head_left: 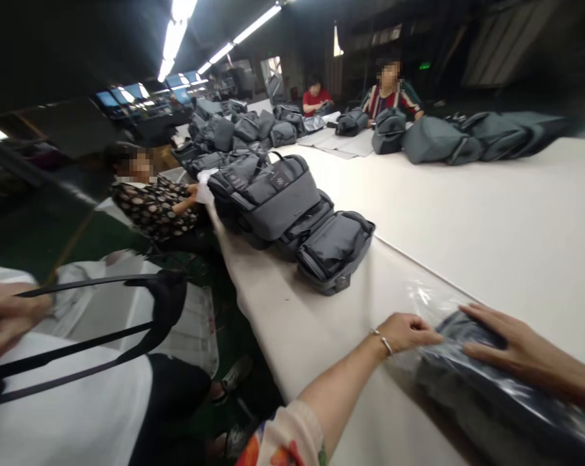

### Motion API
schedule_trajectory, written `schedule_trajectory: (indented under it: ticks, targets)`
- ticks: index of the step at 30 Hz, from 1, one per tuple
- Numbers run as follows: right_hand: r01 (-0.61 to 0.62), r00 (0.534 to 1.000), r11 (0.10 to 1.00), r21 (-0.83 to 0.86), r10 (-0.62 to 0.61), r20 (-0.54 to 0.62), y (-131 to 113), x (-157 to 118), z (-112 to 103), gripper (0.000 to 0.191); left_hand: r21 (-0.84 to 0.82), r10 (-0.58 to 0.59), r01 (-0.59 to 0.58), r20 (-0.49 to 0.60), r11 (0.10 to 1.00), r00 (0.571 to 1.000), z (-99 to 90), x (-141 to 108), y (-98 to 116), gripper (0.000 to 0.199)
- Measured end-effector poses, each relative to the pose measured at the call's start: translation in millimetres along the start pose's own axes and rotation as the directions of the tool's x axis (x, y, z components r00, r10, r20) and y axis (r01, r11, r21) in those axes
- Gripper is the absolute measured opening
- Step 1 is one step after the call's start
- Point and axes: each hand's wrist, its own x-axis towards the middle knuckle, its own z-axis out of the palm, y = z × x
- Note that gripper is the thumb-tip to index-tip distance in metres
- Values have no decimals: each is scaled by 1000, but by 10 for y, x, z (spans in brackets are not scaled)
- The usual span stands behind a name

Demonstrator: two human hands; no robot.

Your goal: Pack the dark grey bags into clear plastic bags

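Note:
My left hand (411, 333), with a bracelet at the wrist, pinches the edge of a clear plastic bag (421, 298). Inside the plastic lies a dark grey backpack (486, 388) on the table at lower right. Across the top of the wrapped backpack rests my right hand (510, 349), its fingers stretched out and thumb apart. The lower right part of the pack runs out of view.
Grey backpacks (283, 200) line the table's (467, 220) left edge, with a heap (244, 126) beyond. More packs (438, 139) stand at the far side. Several people sit or stand around. At left, a person's hand (11, 314) holds black straps (142, 285) near a white crate (202, 330).

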Motion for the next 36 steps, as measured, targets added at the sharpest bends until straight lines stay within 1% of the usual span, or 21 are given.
schedule_trajectory:
  ticks: [2,4,6,8,9,11,13,15,16,17,18,20,22,24,27,29,30,31,33,35,36]
  targets:
    - [-57,994,994,-96,66,85,-352,-43,-139,80,58,23,-20,-42,998,999,-25,-25,45,28]
    - [-107,985,991,-82,117,129,-650,-65,-319,80,123,62,-48,-116,991,991,-91,-40,68,27]
    - [-185,982,983,-3,185,41,-828,-128,-523,71,177,125,-86,-221,980,967,-197,-69,91,27]
    - [-201,975,979,47,204,-82,-943,-309,-694,63,234,226,-158,-297,959,928,-303,-167,146,30]
    - [-186,974,981,47,191,-119,-998,-441,-740,61,265,285,-207,-303,942,909,-337,-247,190,32]
    - [-133,984,991,-11,130,-118,-1108,-729,-723,58,315,397,-316,-238,895,886,-333,-424,297,34]
    - [-82,996,989,-120,78,-39,-1202,-963,-583,58,345,473,-428,-54,835,880,-236,-548,393,38]
    - [-46,998,970,-237,57,39,-1258,-1090,-411,64,351,481,-503,153,790,863,-100,-568,438,44]
    - [-40,997,959,-281,58,58,-1266,-1121,-348,67,351,469,-520,226,779,854,-42,-543,434,46]
    - [-43,996,948,-315,64,55,-1262,-1142,-311,69,352,453,-525,269,775,850,0,-503,413,48]
    - [-53,997,939,-339,67,28,-1246,-1167,-303,70,355,440,-517,278,779,854,20,-457,379,49]
    - [-98,994,922,-374,70,-87,-1183,-1267,-346,69,368,423,-477,222,798,879,-9,-375,284,52]
    - [-178,968,901,-395,90,-233,-1084,-1457,-395,68,388,400,-412,115,825,909,-115,-344,177,57]
    - [-260,938,882,-392,135,-320,-953,-1693,-382,66,392,370,-335,-15,857,929,-258,-385,74,61]
    - [-308,932,879,-365,201,-302,-749,-1968,-290,63,342,305,-229,-186,911,934,-436,-553,-76,61]
    - [-324,922,887,-329,217,-321,-667,-2061,-269,64,269,237,-166,-256,949,937,-491,-676,-176,58]
    - [-343,903,889,-304,223,-366,-647,-2092,-283,65,220,189,-131,-272,967,944,-496,-723,-226,56]
    - [-372,872,887,-274,233,-430,-637,-2119,-307,66,163,132,-89,-274,983,953,-487,-754,-275,54]
    - [-445,786,874,-195,276,-553,-622,-2184,-359,68,31,-7,15,-246,999,969,-430,-761,-365,52]
    - [-506,722,858,-83,369,-585,-587,-2265,-366,69,-106,-143,124,-198,987,970,-328,-703,-433,52]
    - [-524,709,852,-17,425,-563,-558,-2306,-346,70,-170,-198,168,-173,971,965,-266,-657,-455,52]
